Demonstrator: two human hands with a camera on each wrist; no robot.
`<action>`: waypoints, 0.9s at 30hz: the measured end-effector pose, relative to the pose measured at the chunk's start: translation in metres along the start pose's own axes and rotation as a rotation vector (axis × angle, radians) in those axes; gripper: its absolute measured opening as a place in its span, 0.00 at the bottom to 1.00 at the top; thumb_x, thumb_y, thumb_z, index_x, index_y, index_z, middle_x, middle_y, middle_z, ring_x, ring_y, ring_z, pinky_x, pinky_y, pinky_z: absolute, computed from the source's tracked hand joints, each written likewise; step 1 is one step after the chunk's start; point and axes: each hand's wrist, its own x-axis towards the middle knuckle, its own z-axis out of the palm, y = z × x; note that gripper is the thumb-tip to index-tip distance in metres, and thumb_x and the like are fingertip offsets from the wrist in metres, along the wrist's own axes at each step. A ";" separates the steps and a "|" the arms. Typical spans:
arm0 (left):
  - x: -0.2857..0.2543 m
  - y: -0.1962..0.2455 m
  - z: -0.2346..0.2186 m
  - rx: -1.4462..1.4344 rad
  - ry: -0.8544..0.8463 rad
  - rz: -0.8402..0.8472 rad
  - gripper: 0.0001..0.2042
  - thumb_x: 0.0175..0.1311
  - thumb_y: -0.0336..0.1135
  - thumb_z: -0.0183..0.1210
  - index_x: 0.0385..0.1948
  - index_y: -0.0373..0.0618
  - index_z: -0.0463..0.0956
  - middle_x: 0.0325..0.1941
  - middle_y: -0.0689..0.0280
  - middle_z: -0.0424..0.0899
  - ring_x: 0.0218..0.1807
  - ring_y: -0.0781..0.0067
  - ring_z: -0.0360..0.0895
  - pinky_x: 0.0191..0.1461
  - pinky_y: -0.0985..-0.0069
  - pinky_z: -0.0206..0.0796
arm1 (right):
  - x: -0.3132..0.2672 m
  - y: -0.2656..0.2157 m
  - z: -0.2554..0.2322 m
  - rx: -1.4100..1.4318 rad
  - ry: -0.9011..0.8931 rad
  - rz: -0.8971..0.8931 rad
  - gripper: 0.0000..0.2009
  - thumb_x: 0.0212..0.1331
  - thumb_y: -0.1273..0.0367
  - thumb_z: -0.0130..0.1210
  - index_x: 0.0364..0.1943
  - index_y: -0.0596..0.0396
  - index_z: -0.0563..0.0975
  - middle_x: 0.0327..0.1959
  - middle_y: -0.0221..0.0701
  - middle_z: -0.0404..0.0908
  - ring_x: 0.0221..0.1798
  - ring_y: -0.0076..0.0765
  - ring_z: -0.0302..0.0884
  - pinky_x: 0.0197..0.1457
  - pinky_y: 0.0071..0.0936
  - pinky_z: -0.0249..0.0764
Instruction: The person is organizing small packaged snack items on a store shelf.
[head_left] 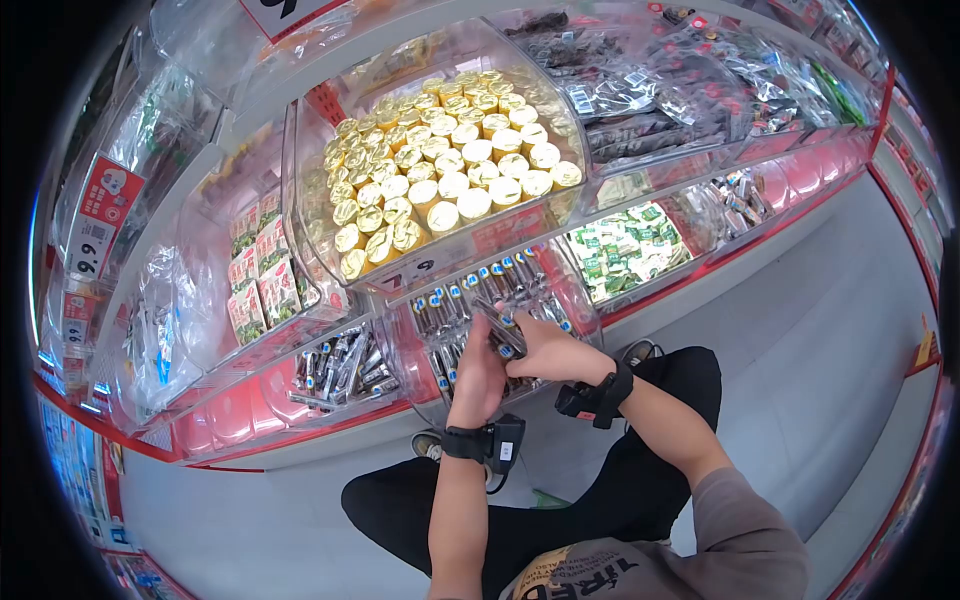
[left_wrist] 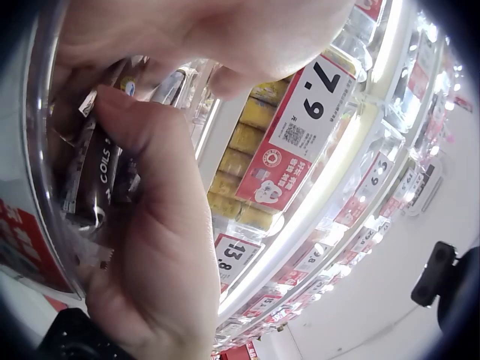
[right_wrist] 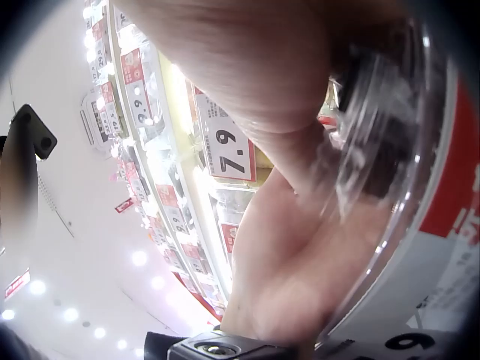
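Reaching into a clear bin point(head_left: 560, 290) at a shop shelf, both hands are brought together over a bundle of dark snack sticks point(head_left: 497, 328). The left hand point(head_left: 478, 375) is curled round the sticks from below, thumb pressed on the wrappers, likely so the bundle is kept squared up; the left wrist view shows a dark wrapper point(left_wrist: 96, 176) pinched against the bin wall. The right hand point(head_left: 550, 350) is laid over the top end, fingers bent on the same bundle, seemingly to steady it. More sticks point(head_left: 445, 300) lie loose just beyond the fingertips. Above the hands a tilted bin of gold-capped tubs point(head_left: 440, 170) sits, a 7.9 price tag point(left_wrist: 309, 112) clipped to its front. A second stick bin point(head_left: 340, 365) is left of the left hand.
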 end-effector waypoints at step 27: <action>-0.001 -0.004 -0.012 -0.050 0.000 0.101 0.30 0.67 0.58 0.37 0.53 0.36 0.66 0.49 0.56 0.76 0.53 0.64 0.73 0.59 0.61 0.61 | -0.043 -0.013 -0.069 0.009 -0.090 -0.407 0.15 0.37 0.72 0.54 0.32 0.57 0.63 0.24 0.34 0.65 0.27 0.40 0.65 0.32 0.32 0.62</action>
